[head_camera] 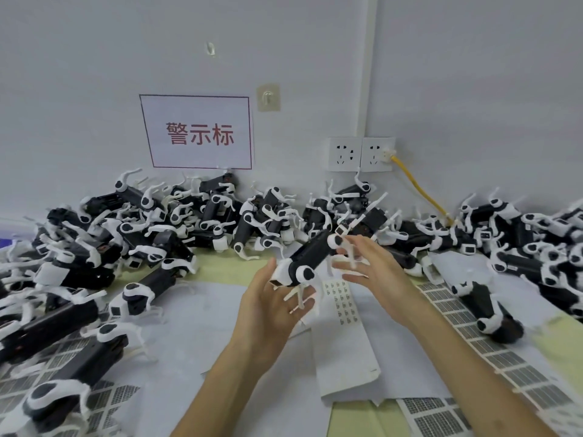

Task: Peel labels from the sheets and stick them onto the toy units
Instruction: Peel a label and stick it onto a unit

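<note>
Pale wall at the back carries a red-lettered sign [198, 134], and below it toy units [151, 222] lie heaped on the surface [220, 269] from the left edge onward. Near the middle the left hand [268, 313] cradles one toy unit [307, 258] on nearly straight fingers, its grip spread, while the right hand [375, 269], grip also spread, touches the unit's upper white leg. Beneath them lies a label sheet [342, 299] — gridded sheets [492, 345] lie further right.
</note>
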Tool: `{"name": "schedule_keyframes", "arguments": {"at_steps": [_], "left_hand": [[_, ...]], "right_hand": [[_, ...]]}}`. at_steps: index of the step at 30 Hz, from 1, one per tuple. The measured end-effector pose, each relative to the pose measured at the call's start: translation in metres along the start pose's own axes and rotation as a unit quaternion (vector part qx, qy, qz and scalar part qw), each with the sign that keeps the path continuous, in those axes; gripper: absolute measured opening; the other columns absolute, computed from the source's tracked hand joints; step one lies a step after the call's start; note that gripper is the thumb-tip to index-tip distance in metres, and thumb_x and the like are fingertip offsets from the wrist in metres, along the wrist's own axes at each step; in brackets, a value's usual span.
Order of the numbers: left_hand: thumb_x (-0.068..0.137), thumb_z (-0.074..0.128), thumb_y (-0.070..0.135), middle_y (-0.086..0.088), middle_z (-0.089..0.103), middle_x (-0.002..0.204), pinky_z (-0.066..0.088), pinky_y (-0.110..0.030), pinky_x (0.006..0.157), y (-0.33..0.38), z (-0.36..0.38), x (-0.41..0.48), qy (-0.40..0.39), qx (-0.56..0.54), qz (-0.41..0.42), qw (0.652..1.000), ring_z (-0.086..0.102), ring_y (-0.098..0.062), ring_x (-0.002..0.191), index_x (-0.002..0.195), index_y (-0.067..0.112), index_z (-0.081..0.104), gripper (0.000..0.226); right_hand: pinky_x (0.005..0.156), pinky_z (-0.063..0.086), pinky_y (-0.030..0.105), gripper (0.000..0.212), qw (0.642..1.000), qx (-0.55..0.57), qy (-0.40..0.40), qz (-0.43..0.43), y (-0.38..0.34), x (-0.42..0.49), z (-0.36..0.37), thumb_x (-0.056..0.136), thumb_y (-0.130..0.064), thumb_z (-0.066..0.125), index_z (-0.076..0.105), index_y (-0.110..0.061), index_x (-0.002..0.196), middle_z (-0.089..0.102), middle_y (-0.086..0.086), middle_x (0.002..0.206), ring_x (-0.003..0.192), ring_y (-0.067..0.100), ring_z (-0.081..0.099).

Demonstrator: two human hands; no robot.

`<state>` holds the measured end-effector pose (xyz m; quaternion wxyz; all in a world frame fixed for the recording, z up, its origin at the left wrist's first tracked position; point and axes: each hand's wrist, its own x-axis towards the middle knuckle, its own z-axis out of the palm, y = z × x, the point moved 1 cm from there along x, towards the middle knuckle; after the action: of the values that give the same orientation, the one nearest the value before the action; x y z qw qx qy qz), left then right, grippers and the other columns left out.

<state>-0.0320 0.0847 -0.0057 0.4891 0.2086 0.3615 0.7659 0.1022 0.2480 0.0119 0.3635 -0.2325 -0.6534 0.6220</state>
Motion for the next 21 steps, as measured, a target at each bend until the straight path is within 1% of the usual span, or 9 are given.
{"name": "schedule_keyframes", "arguments": {"at_steps": [3, 5, 6, 9, 12, 14, 16, 18, 21], "left_hand": [[0.089, 0.069, 0.048, -0.007, 0.075, 0.108, 0.055, -0.036, 0.085, -0.001, -0.005, 0.003, 0.126, 0.147, 0.093, 0.977, 0.076, -0.018, 0.092, 0.122, 0.015, 0.070, 0.047], [0.086, 0.074, 0.052, 0.001, 0.073, 0.099, 0.050, -0.029, 0.077, -0.002, -0.009, 0.003, 0.200, 0.252, 0.147, 0.935, 0.068, 0.006, 0.077, 0.114, 0.024, 0.069, 0.040], [0.085, 0.076, 0.053, 0.003, 0.072, 0.096, 0.047, -0.027, 0.072, -0.003, -0.011, 0.004, 0.224, 0.282, 0.159, 0.919, 0.062, 0.010, 0.070, 0.111, 0.026, 0.067, 0.038], [0.088, 0.077, 0.051, 0.003, 0.073, 0.096, 0.045, -0.027, 0.070, -0.005, -0.019, 0.008, 0.247, 0.343, 0.139, 0.895, 0.064, 0.001, 0.076, 0.110, 0.030, 0.064, 0.034], [0.094, 0.072, 0.043, 0.003, 0.072, 0.098, 0.047, -0.028, 0.073, -0.008, -0.021, 0.011, 0.239, 0.386, 0.146, 0.879, 0.063, -0.007, 0.083, 0.115, 0.027, 0.064, 0.028], [0.099, 0.063, 0.038, 0.013, 0.068, 0.104, 0.050, -0.036, 0.090, -0.008, -0.023, 0.010, 0.256, 0.431, 0.179, 0.847, 0.061, -0.003, 0.092, 0.120, 0.030, 0.062, 0.022], [0.102, 0.057, 0.033, 0.018, 0.062, 0.113, 0.044, -0.042, 0.102, -0.008, -0.022, 0.009, 0.274, 0.458, 0.204, 0.821, 0.059, -0.006, 0.101, 0.129, 0.032, 0.058, 0.027], [0.101, 0.057, 0.024, 0.014, 0.054, 0.125, 0.040, -0.037, 0.101, -0.007, -0.019, 0.007, 0.289, 0.466, 0.255, 0.796, 0.054, -0.001, 0.106, 0.132, 0.029, 0.055, 0.031], [0.097, 0.062, 0.007, 0.012, 0.056, 0.121, 0.043, -0.014, 0.088, -0.004, -0.011, 0.000, 0.263, 0.455, 0.391, 0.756, 0.053, -0.002, 0.107, 0.119, 0.030, 0.055, 0.032]], "right_hand": [[0.067, 0.049, 0.027, 0.024, 0.967, -0.234, 0.102, 0.004, 0.014, 0.005, -0.014, 0.103, -0.036, 0.056, 0.065, -0.022, 0.121, 0.072, 0.005, 0.098, 0.067, 0.013, 0.068], [0.062, 0.046, 0.029, 0.027, 0.936, -0.336, 0.100, 0.037, 0.022, 0.005, -0.019, 0.099, -0.035, 0.061, 0.061, -0.025, 0.123, 0.073, 0.000, 0.086, 0.063, 0.013, 0.064], [0.064, 0.048, 0.029, 0.029, 0.930, -0.353, 0.082, 0.060, 0.025, 0.005, -0.019, 0.097, -0.037, 0.063, 0.058, -0.028, 0.124, 0.074, -0.001, 0.085, 0.064, 0.014, 0.064], [0.078, 0.055, 0.034, 0.034, 0.932, -0.348, 0.041, 0.094, 0.034, 0.004, -0.013, 0.093, -0.033, 0.071, 0.056, -0.031, 0.123, 0.075, 0.000, 0.089, 0.070, 0.017, 0.069], [0.075, 0.056, 0.032, 0.039, 0.950, -0.306, 0.034, 0.062, 0.039, 0.002, -0.008, 0.088, -0.009, 0.073, 0.062, -0.024, 0.122, 0.076, -0.003, 0.081, 0.069, 0.010, 0.069], [0.076, 0.055, 0.030, 0.040, 0.956, -0.288, 0.056, 0.024, 0.037, 0.001, -0.005, 0.087, -0.001, 0.068, 0.066, -0.025, 0.119, 0.075, -0.003, 0.082, 0.073, 0.010, 0.069], [0.074, 0.054, 0.027, 0.036, 0.962, -0.261, 0.079, -0.016, 0.031, 0.000, -0.003, 0.089, -0.001, 0.066, 0.070, -0.030, 0.110, 0.074, -0.003, 0.088, 0.079, 0.012, 0.069], [0.074, 0.054, 0.023, 0.034, 0.966, -0.231, 0.099, -0.064, 0.024, -0.002, -0.002, 0.090, 0.000, 0.064, 0.072, -0.031, 0.101, 0.073, -0.007, 0.093, 0.085, 0.007, 0.068], [0.080, 0.055, 0.025, 0.036, 0.970, -0.174, 0.111, -0.129, 0.012, -0.007, 0.001, 0.089, 0.006, 0.063, 0.074, -0.027, 0.094, 0.074, -0.013, 0.096, 0.091, 0.002, 0.067]]}}
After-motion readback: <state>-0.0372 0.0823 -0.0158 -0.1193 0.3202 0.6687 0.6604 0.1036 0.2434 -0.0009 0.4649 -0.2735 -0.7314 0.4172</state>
